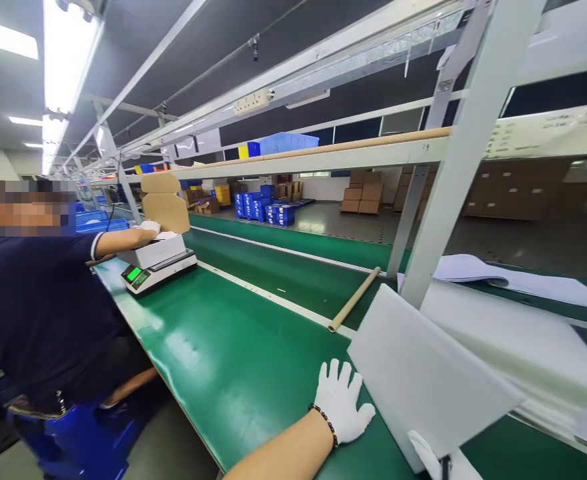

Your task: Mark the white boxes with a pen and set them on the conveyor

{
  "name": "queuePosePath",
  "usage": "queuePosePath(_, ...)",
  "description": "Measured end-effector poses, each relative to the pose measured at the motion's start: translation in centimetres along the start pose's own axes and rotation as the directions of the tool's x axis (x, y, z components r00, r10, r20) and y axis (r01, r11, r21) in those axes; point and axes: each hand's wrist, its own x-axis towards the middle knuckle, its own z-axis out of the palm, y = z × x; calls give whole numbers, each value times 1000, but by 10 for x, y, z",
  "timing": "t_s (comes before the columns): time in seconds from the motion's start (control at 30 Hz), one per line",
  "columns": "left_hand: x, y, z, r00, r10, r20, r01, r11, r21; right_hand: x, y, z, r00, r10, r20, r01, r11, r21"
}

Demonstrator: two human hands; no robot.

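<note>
One white foam sheet (426, 373) lay tilted at the near right of the green bench (233, 347), pinched at its lower edge by the right hand (441, 460). Left hand (341, 400), gloved, rested flat beside it, fingers spread. Further left, a co-worker's hand (148, 227) touched a box (151, 252) on a scale (156, 273).
</note>
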Motion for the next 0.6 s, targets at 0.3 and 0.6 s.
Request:
queuePosePath(0.3,1,-11,-13,997,69,-14,-69,998,-7,-8,-18,-1,996,60,70,-65,996,67)
queuePosePath(0.6,5,-21,-3,990,139,-19,-139,990,-20,-14,-34,-2,998,52,45,-51,998,-36)
